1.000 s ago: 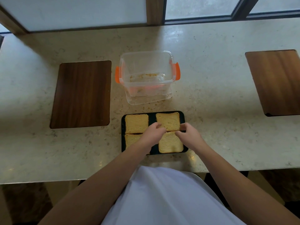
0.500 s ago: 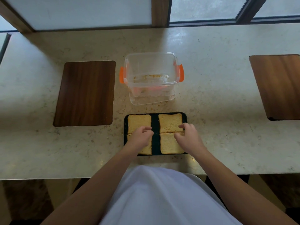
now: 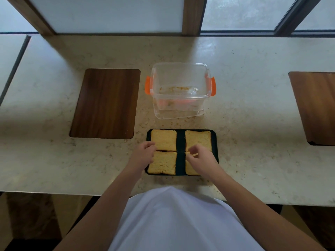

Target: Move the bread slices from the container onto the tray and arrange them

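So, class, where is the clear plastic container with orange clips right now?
In the head view, the clear plastic container with orange clips stands on the stone counter, just behind the black tray, right of a dark wooden board.

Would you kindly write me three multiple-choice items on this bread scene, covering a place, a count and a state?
1. Where does the clear container stand?
A. beyond the tray
B. on the left wooden board
C. on the tray

2. How many bread slices lie on the black tray?
A. two
B. four
C. six

3. What is in the container?
A. a stack of slices
B. only crumbs
C. a folded cloth

Answers:
1. A: it stands on the counter just past the tray's far edge.
2. B: two rows of two, the near right slice partly under the right hand.
3. B: only crumbs show on its clear bottom.
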{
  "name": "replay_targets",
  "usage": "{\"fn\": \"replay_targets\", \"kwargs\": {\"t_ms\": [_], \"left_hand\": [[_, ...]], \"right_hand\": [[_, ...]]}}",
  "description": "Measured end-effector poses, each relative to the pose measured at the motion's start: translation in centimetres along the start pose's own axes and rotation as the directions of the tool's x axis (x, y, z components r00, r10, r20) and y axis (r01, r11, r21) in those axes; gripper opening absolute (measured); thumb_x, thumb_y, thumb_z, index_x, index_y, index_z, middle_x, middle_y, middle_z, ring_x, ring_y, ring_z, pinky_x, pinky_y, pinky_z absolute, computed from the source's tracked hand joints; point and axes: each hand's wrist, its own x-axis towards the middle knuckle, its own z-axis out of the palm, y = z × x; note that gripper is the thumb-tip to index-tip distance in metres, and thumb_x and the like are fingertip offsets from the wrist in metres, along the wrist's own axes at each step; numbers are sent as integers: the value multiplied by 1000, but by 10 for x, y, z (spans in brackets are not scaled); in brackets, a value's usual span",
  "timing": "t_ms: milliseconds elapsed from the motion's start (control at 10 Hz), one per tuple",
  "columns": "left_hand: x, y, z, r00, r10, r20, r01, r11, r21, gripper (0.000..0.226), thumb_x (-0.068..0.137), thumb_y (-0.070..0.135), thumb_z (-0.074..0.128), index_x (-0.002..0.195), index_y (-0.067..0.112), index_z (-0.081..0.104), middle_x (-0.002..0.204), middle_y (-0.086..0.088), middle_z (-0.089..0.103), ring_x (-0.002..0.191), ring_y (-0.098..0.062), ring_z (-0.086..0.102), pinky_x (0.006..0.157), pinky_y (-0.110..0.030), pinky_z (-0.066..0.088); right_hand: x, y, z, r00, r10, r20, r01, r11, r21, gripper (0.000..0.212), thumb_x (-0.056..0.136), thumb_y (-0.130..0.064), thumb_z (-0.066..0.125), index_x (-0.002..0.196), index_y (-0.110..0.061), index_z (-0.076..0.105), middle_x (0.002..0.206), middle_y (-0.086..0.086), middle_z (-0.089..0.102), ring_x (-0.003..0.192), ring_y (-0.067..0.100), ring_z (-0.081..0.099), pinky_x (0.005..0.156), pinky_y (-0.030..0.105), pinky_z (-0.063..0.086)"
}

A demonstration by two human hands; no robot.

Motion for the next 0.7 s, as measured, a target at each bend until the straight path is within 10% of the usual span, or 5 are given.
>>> {"fn": "replay_targets", "kwargs": {"t_ms": [200, 400, 700], "left_hand": [[-4, 4, -1, 997, 70, 31, -73, 990, 122, 33, 99, 29, 53, 131, 22, 60, 116, -2, 63, 101, -16, 62, 85, -36, 56], [-13, 7, 15, 776, 595, 210, -515, 405, 756, 42, 96, 23, 51, 137, 14, 58, 127, -8, 63, 109, -24, 57, 88, -35, 48], [-23, 6, 36, 798, 432, 420, -533, 181, 826, 48, 99, 33, 42, 144, 19, 48, 139, -11, 55, 126, -33, 49, 101, -46, 44]], "right_hand": [[2, -4, 4, 999, 11, 43, -11, 1000, -4, 37, 94, -34, 56, 128, -19, 56, 114, -9, 61, 97, 6, 59, 73, 24, 47], [-3, -9, 3, 987, -163, 0, 151, 913, -379, 44, 95, -31, 53, 137, -17, 51, 132, 2, 55, 117, 20, 51, 88, 35, 50], [-21, -15, 16, 992, -108, -59, 45, 763, -645, 50, 94, -37, 50, 142, -20, 47, 142, 5, 51, 127, 29, 45, 97, 45, 46]]}}
